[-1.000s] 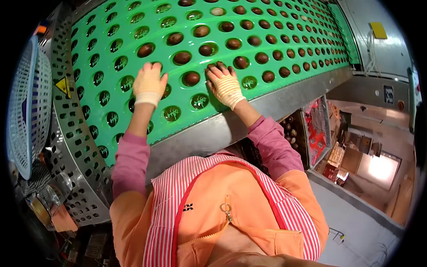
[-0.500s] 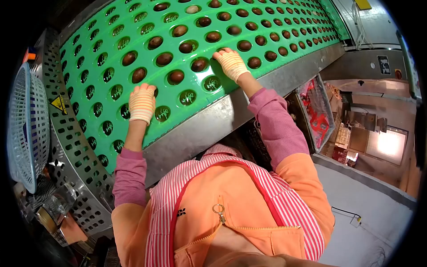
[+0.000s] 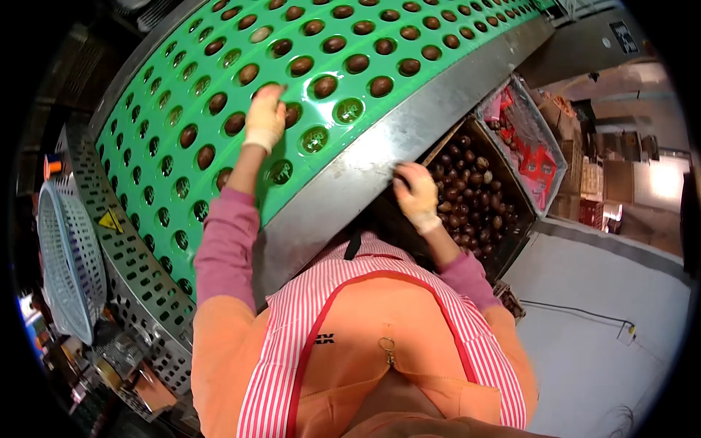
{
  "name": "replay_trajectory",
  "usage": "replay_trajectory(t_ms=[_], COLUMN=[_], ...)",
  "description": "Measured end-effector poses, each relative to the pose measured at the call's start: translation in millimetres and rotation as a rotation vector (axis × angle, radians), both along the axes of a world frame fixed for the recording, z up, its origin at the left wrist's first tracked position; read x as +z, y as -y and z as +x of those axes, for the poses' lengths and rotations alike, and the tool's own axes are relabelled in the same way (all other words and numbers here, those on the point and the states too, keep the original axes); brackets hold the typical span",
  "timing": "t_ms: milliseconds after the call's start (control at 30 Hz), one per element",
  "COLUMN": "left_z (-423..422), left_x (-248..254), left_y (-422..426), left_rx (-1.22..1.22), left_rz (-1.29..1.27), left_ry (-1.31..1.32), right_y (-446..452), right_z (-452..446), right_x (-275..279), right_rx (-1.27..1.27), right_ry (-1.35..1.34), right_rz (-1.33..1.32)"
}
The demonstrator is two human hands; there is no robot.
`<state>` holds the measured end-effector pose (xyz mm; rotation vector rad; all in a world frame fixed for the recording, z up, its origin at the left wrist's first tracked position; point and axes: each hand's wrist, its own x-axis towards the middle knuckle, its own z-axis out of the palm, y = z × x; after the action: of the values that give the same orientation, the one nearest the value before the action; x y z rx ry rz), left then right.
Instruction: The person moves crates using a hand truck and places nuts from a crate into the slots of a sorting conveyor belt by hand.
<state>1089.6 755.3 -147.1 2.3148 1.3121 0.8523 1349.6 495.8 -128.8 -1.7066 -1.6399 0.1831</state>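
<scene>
Glossy brown eggs [image 3: 325, 87] sit in round pockets of a green tray-like belt [image 3: 241, 150]. My left hand [image 3: 265, 120], in a pale fingerless glove, is over the belt with bent fingers at a brown egg; the fingers partly hide it. Another egg lies close beside this hand. My right hand [image 3: 419, 196], gloved the same way, is above the gap between the metal edge [image 3: 350, 175] and a crate of brown eggs [image 3: 467, 193]. Its fingers are curled and blurred, so whether it holds anything is unclear. Near pockets, such as one pocket [image 3: 315, 139], hold no egg.
A bin with red packaging [image 3: 537, 171] stands beyond the egg crate. On the left are a perforated metal guard [image 3: 146, 281] with a yellow warning label [image 3: 111, 220] and a light blue plastic basket [image 3: 69, 259]. A grey floor [image 3: 591, 292] lies at the right.
My right hand has left the belt and come down toward the egg crate. My left hand has moved farther up the belt. The view has shifted, showing the crate more fully.
</scene>
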Motion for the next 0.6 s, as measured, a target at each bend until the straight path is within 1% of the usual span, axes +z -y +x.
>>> replay_trajectory(t_ms=[67,100,133,167,200,267,300,333,367,400,467,500,533,600], left_z=[18.9,26.0,30.7,32.0,35.8,42.6,47.5,59.5,66.3,70.7,66.9,50.2,42.8,23.8], left_x=[5.5,0.2,-7.0,-14.1,-12.6,-35.6,-34.4,-15.9,-14.9,-16.7,-34.2,-59.5,-61.2,-63.2], left_y=[-47.0,-73.4,-100.6,-127.5,-145.1,-180.6,-188.3,-184.0,-185.8,-189.0,-203.7,-228.5,-230.7,-221.8], left_rx=[0.043,0.062,0.078,0.039,0.045,0.180,0.206,0.240,0.251,0.278,0.239,0.067,-0.021,-0.111], left_rz=[0.113,0.121,0.129,0.166,0.032,-0.034,-0.024,-0.184,-0.216,-0.190,-0.113,-0.072,-0.088,0.046], left_ry=[-0.014,-0.044,-0.073,-0.111,-0.114,-0.185,-0.336,-0.405,-0.467,-0.561,-0.529,-0.344,-0.261,-0.375], right_y=[46.7,70.0,93.9,117.1,143.9,198.7,214.7,230.0,248.8,245.8,267.0,277.0,270.3,271.7], right_z=[30.8,44.3,57.1,66.6,75.0,88.2,84.7,82.7,84.5,74.9,76.0,81.5,80.1,88.4], right_x=[-0.7,-1.9,-4.3,0.6,-9.6,-27.5,-26.9,-23.0,-35.6,-14.5,-23.1,-36.4,-21.4,-27.6], right_rx=[-0.246,-0.386,-0.490,-0.557,-0.707,-0.875,-0.954,-1.046,-1.105,-1.131,-1.157,-1.196,-1.195,-1.238], right_ry=[-0.060,-0.117,-0.168,-0.163,-0.226,-0.291,-0.281,-0.266,-0.197,-0.268,-0.342,-0.369,-0.320,-0.366], right_rz=[-0.056,-0.120,-0.119,-0.165,-0.184,-0.210,-0.248,-0.283,-0.269,-0.280,-0.259,-0.258,-0.293,-0.294])
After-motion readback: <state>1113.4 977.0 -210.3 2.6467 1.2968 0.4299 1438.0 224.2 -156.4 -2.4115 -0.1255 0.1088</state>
